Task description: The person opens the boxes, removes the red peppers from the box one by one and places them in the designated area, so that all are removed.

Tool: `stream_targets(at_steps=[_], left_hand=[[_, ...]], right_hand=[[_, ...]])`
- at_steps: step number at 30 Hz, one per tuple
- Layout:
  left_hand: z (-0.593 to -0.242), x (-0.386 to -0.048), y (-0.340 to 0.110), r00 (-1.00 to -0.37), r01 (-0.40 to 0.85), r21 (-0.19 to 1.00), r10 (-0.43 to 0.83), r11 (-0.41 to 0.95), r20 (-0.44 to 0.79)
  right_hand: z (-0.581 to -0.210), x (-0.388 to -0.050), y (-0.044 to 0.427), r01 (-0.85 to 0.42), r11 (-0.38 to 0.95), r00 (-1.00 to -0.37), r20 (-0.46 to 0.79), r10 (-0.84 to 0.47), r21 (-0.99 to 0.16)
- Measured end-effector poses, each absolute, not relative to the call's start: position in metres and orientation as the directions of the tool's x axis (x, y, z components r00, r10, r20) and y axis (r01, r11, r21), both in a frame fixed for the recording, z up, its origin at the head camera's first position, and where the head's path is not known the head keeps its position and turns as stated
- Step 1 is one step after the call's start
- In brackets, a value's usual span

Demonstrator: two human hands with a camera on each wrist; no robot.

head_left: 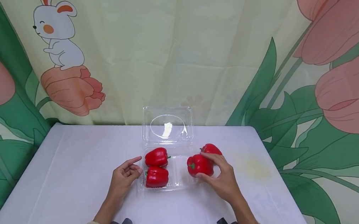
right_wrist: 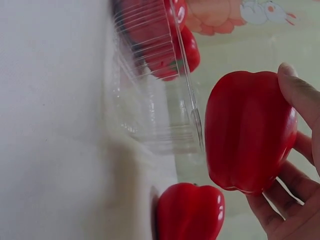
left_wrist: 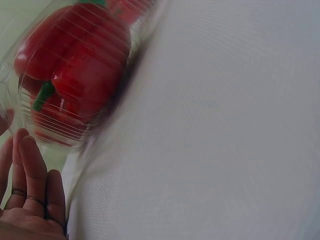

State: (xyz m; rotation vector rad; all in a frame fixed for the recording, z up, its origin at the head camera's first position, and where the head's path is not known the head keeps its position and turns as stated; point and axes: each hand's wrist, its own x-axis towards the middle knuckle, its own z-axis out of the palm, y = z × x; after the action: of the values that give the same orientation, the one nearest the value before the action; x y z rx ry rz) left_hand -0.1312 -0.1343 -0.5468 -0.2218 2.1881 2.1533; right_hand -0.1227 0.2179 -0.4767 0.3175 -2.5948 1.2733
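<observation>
My right hand (head_left: pixel 222 181) grips a red bell pepper (head_left: pixel 200 165) between thumb and fingers, over the right side of a clear plastic clamshell container (head_left: pixel 181 187). In the right wrist view the held bell pepper (right_wrist: pixel 250 132) is off the table, beside the container's rim. Two red bell peppers, one behind (head_left: pixel 156 157) and one in front (head_left: pixel 157 177), lie in the container's left half. At the container's left edge is my left hand (head_left: pixel 125 175), index finger extended; its fingertips come up to the rim in the left wrist view, and firm contact is unclear.
Another red bell pepper (head_left: pixel 211 148) sits on the table right of the container, partly hidden by the right hand. The container's lid (head_left: pixel 167 125) stands raised at the back. A white cloth covers the table (head_left: pixel 75 163); a printed curtain (head_left: pixel 206 52) hangs behind.
</observation>
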Motion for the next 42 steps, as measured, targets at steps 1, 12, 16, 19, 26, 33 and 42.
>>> stream_targets(at_steps=[1, 12, 16, 19, 26, 33, 42], left_hand=[[-0.547, -0.131, -0.134, -0.987, -0.148, 0.989, -0.058, 0.013, -0.147], [-0.548, -0.130, -0.135, -0.993, -0.112, 0.993, -0.049, 0.025, -0.110], [-0.548, -0.130, -0.135, -0.992, -0.118, 0.993, -0.049, 0.025, -0.116], [-0.548, -0.130, -0.134, -0.991, -0.128, 0.991, -0.049, 0.024, -0.127], [-0.548, -0.131, -0.135, -0.990, -0.130, 0.991, -0.051, 0.014, -0.129], [-0.548, -0.131, -0.135, -0.989, -0.136, 0.990, -0.056, 0.020, -0.135], [-0.548, -0.131, -0.133, -0.988, -0.144, 0.989, -0.066, 0.018, -0.142]], right_hand=[[-0.477, -0.122, 0.219, -0.285, 0.598, -0.952, 0.295, -0.084, -0.749], [-0.479, -0.118, 0.228, -0.224, 0.606, -0.965, 0.260, -0.030, -0.763], [-0.481, -0.117, 0.233, -0.216, 0.609, -0.965, 0.263, -0.014, -0.763], [-0.483, -0.116, 0.237, -0.206, 0.616, -0.965, 0.262, 0.000, -0.760], [-0.488, -0.116, 0.246, -0.166, 0.627, -0.969, 0.244, 0.041, -0.762], [-0.495, -0.117, 0.253, -0.132, 0.647, -0.967, 0.241, 0.082, -0.751], [-0.501, -0.115, 0.258, -0.093, 0.672, -0.967, 0.227, 0.114, -0.735]])
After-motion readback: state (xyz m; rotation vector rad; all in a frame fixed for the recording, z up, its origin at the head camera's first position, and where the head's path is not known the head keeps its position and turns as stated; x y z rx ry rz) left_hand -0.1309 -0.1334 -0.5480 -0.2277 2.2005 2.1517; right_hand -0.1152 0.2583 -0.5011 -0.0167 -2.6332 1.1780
